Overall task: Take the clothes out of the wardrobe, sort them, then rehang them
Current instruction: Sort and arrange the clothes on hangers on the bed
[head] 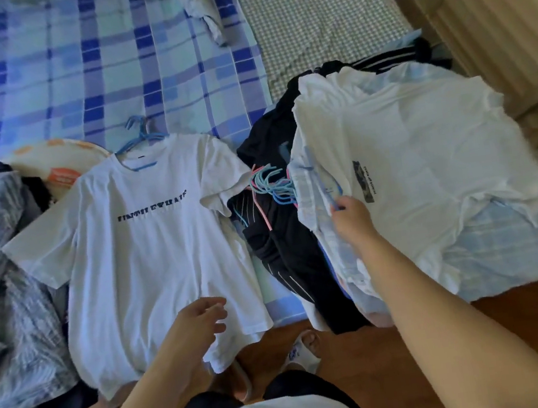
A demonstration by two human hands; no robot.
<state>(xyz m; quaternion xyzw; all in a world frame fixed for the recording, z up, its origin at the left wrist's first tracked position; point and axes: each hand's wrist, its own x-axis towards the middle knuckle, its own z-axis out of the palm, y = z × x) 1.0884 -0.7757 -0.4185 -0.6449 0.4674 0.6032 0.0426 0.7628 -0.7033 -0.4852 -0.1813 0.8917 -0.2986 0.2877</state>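
A white T-shirt with dark lettering (150, 255) lies flat on the bed, a blue hanger (140, 137) still in its collar. My left hand (196, 324) hovers over its lower hem, fingers loosely spread, holding nothing. To the right a pile of clothes sits on the bed edge: a white T-shirt with a small dark print (410, 163) on top, pale blue garments (509, 253) below, black clothes (282, 236) beside it. My right hand (352, 216) pinches a blue hanger (321, 182) at the top shirt's collar. Loose blue and pink hangers (270, 184) lie on the black clothes.
The bed carries a blue plaid sheet (123, 61) and a checked mat (313, 14). A grey striped blanket (0, 293) is bunched at the left, with a round patterned cushion (57, 161) behind it. Crumpled cloth (198, 2) lies at the far end. A beige wall (493, 16) stands right.
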